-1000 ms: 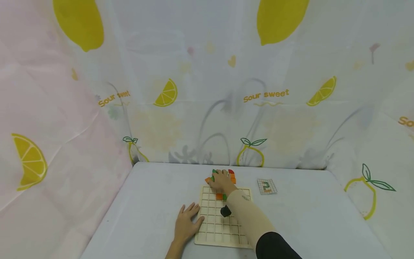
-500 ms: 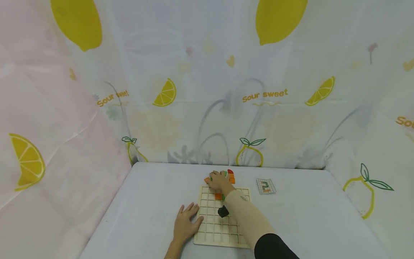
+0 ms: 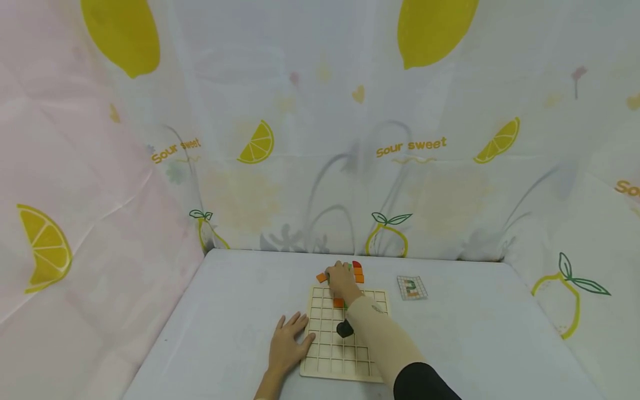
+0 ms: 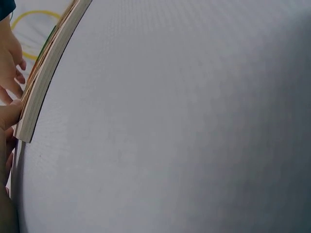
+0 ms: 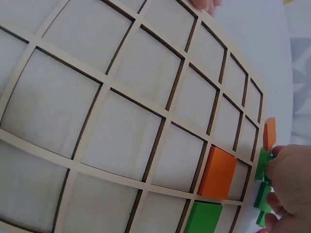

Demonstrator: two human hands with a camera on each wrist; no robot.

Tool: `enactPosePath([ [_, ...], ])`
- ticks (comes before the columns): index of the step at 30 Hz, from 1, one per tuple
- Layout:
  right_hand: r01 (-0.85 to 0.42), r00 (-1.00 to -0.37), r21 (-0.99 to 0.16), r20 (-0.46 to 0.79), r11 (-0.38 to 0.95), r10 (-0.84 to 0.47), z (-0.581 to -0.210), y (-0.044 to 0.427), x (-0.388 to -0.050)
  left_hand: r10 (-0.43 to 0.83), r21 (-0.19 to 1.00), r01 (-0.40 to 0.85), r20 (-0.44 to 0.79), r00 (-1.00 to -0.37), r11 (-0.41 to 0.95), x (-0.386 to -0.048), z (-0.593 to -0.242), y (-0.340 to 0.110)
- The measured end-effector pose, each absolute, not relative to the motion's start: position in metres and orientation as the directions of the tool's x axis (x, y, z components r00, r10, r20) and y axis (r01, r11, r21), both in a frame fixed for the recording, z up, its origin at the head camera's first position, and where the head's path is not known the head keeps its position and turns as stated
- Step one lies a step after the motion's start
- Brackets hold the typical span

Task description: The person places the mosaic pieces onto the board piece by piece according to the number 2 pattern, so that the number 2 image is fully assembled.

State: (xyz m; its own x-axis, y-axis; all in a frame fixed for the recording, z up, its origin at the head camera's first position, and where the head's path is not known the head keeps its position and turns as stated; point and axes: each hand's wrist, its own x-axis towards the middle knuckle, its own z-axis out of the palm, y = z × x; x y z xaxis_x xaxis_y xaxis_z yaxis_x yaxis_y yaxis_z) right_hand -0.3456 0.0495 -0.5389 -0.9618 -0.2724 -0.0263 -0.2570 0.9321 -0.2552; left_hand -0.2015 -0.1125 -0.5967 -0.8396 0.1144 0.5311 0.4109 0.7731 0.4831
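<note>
Pale wooden grid board [image 3: 331, 351] at the head view's 6 o'clock; left hand [image 3: 287, 345] spread wide at its 9, right hand [image 3: 342, 280] bunched over green blocks [image 5: 262, 164] past 12 (can't tell if pinching). Risk: crowding could let fingers knock neighbours askew; board might skid if left hand lifts. Counts: one board, two hands, one card [image 3: 412, 288] at 2, one orange tile [image 5: 218, 172] and one green tile [image 5: 204, 218] visible in cells, one red block [image 3: 357, 264]; green blocks part-hidden, uncounted.

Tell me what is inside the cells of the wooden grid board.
An orange block and a green block sit in neighbouring cells of the wooden grid board. In the head view, the right sleeve covers several cells, so whatever they hold is hidden there.
</note>
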Motion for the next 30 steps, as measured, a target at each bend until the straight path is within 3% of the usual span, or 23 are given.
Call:
enactPosePath([
  [10, -0.219, -0.963, -0.325, -0.078, 0.92, -0.257, -0.528, 0.052, -0.345, 0.108, 0.508, 0.406, 0.517, -0.849, 0.76, -0.202, -0.596, -0.111],
  [18, -0.306, -0.941, -0.193, -0.086, 0.932, -0.327, -0.525, 0.056, -0.349, 0.103, 0.526, 0.401, 0.507, -0.856, 0.75, -0.202, -0.596, -0.111],
  [30, -0.287, -0.953, -0.183, -0.049, 0.94, -0.3, -0.537, 0.053, -0.35, 0.103, 0.514, 0.401, 0.514, -0.852, 0.758, -0.201, -0.596, -0.111],
])
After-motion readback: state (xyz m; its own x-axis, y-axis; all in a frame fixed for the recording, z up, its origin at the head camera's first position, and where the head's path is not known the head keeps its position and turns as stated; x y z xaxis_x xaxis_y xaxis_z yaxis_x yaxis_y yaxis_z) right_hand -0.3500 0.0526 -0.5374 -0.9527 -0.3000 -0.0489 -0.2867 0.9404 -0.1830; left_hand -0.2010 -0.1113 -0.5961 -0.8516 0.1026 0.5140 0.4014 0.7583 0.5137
